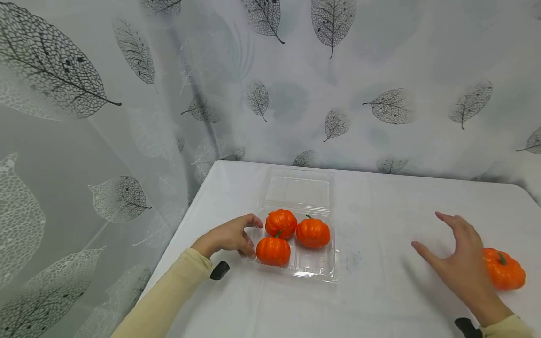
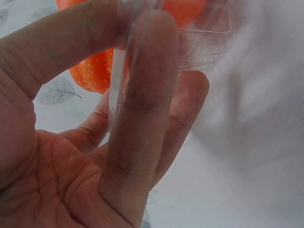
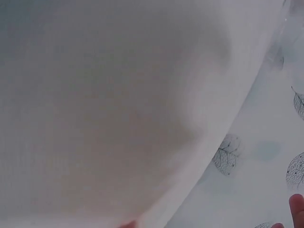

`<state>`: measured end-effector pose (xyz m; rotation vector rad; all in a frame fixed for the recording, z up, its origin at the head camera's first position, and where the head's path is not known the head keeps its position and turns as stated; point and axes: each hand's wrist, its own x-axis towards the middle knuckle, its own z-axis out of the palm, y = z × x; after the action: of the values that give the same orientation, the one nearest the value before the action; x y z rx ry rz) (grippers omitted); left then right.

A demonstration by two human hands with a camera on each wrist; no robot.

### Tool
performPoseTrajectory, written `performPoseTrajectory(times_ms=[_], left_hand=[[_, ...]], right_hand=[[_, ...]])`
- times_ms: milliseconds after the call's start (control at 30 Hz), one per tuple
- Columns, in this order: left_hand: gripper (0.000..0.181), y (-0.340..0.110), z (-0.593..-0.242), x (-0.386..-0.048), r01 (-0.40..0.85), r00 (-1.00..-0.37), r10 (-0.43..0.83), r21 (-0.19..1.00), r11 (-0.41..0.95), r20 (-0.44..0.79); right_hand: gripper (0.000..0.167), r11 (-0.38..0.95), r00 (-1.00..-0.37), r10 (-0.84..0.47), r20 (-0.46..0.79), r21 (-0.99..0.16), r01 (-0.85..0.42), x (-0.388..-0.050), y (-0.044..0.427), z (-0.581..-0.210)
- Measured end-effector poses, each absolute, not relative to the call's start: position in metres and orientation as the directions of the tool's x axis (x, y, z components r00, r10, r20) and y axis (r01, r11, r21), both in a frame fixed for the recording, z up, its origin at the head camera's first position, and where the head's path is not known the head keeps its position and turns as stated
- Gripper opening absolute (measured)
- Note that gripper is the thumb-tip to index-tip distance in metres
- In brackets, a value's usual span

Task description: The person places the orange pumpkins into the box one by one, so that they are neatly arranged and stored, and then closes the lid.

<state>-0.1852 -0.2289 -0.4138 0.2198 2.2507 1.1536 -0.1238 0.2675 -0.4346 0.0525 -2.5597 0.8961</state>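
Three small orange pumpkins [image 1: 313,233] sit in the base of a clear plastic clamshell container [image 1: 314,258], its lid [image 1: 300,190] folded back. My left hand [image 1: 228,236] grips the container's left side. In the left wrist view, the curled fingers of that hand [image 2: 137,114] lie around the clear plastic wall [image 2: 204,52], with orange showing behind it. Over the right part of the table, my right hand [image 1: 462,263] holds nothing, its thumb and fingers spread apart. Another orange pumpkin [image 1: 507,271] lies beside it, partly hidden by the hand. Only fingertips [image 3: 297,209] show in the right wrist view.
A white-covered table [image 1: 376,220] carries the container and pumpkins. Behind it and along its left side hangs a pale curtain [image 1: 291,117] printed with leaves. Dark devices [image 1: 220,271] are worn at both wrists.
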Motion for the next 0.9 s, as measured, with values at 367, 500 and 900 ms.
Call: performPoseTrajectory(times_ms=[367, 500, 900], left_hand=[[0.067, -0.228, -0.411, -0.184, -0.111, -0.818, 0.388, 0.779, 0.617, -0.424], [0.067, -0.228, -0.41, -0.184, -0.11, -0.816, 0.39, 0.779, 0.618, -0.426], [0.066, -0.228, -0.412, -0.184, -0.122, -0.815, 0.389, 0.783, 0.611, -0.43]], right_hand=[[0.094, 0.887, -0.897, 0.128, 0.423, -0.453, -0.087, -0.121, 0.314, -0.436], [0.11, 0.921, -0.929, 0.199, 0.311, -0.383, 0.07, -0.117, 0.328, -0.435], [0.139, 0.827, -0.908, 0.411, 0.081, -0.454, 0.333, -0.111, 0.358, -0.439]])
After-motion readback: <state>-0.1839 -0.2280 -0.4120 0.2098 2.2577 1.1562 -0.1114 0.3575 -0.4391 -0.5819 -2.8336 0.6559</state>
